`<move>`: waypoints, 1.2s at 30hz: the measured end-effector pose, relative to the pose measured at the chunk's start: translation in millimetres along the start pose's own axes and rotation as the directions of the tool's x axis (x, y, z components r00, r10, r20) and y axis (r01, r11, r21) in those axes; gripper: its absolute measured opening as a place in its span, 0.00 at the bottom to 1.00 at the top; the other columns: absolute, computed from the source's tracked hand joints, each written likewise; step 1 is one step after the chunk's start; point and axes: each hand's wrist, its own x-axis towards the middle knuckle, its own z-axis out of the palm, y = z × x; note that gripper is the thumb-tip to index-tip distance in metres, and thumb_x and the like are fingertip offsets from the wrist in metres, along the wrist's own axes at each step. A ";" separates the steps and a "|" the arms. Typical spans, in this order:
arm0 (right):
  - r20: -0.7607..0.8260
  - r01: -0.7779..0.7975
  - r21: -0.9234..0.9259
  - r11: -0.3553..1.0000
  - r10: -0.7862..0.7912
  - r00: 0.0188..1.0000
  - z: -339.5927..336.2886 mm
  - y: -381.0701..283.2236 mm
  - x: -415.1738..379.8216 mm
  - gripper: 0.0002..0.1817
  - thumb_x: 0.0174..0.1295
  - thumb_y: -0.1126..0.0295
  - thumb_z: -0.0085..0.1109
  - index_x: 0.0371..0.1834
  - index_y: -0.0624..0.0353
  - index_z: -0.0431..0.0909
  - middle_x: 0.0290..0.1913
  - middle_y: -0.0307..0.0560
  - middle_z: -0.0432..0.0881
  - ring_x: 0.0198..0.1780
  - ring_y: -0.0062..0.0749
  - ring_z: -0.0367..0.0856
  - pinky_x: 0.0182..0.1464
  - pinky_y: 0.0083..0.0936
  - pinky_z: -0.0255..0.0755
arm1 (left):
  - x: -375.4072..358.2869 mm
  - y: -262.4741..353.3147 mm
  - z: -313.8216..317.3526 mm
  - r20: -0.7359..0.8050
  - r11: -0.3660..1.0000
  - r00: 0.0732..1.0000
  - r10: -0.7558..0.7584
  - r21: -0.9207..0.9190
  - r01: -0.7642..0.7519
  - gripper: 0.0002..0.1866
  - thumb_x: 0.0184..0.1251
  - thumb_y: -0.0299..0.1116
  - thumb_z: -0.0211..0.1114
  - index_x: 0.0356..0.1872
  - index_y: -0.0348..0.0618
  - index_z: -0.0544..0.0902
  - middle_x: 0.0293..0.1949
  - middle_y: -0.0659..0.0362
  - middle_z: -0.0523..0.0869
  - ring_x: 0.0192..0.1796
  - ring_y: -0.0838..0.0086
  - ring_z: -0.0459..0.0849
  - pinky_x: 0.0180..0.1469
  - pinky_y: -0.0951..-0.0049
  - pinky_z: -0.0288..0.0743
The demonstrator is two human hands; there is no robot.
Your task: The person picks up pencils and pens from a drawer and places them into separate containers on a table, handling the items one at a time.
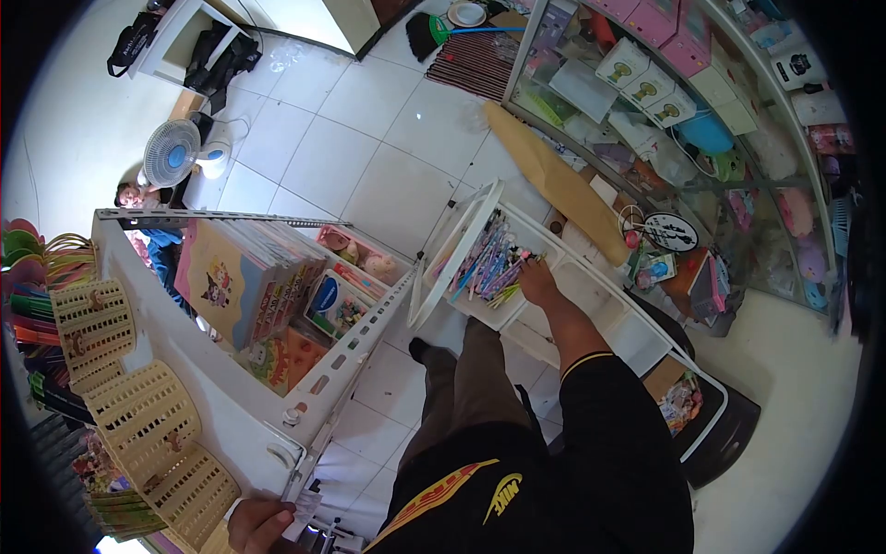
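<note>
The right hand (537,280) is set down among the pens (492,258), which lie loosely heaped in the end compartment of a white rack (583,277); its fingers appear bent, but whether they grip a pen cannot be told. The left hand (260,526) is curled near the corner of a white shelf (226,402), any hold unclear. Likely hazard: the pens cross one another, so lifting one could drag its neighbours over the rim onto the tiled floor (346,166).
</note>
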 end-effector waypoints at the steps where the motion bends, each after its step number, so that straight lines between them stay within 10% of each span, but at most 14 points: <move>1: -0.032 0.028 -0.019 0.999 -0.029 0.999 -4.2 2.0 0.1 0.08 0.59 0.71 0.56 0.37 0.55 0.85 0.46 0.45 0.81 0.55 0.39 0.75 0.60 0.45 0.67 | -5.0 -1.2 -1.2 -0.006 0.999 1.000 -0.010 0.040 0.010 0.40 0.56 0.71 0.69 0.48 0.39 0.79 0.23 0.55 0.81 0.20 0.72 0.74 0.22 0.74 0.66; 26: 0.408 -0.081 0.249 0.965 -0.029 0.913 -42.8 17.1 29.8 0.08 0.46 0.74 0.67 0.30 0.64 0.86 0.37 0.58 0.87 0.45 0.51 0.87 0.47 0.43 0.82 | -11.0 -2.3 2.1 -0.009 0.995 1.000 0.002 0.102 -0.001 0.46 0.53 0.78 0.64 0.45 0.36 0.80 0.24 0.54 0.79 0.21 0.71 0.73 0.25 0.73 0.65; 36: 0.262 -0.037 0.199 0.979 -0.017 0.965 -105.6 34.0 16.0 0.11 0.52 0.74 0.65 0.39 0.56 0.88 0.46 0.56 0.87 0.49 0.51 0.87 0.52 0.45 0.80 | 10.1 16.0 6.4 0.003 0.986 0.987 -0.162 -0.045 0.162 0.42 0.40 0.68 0.79 0.44 0.37 0.86 0.33 0.48 0.86 0.34 0.58 0.86 0.36 0.63 0.79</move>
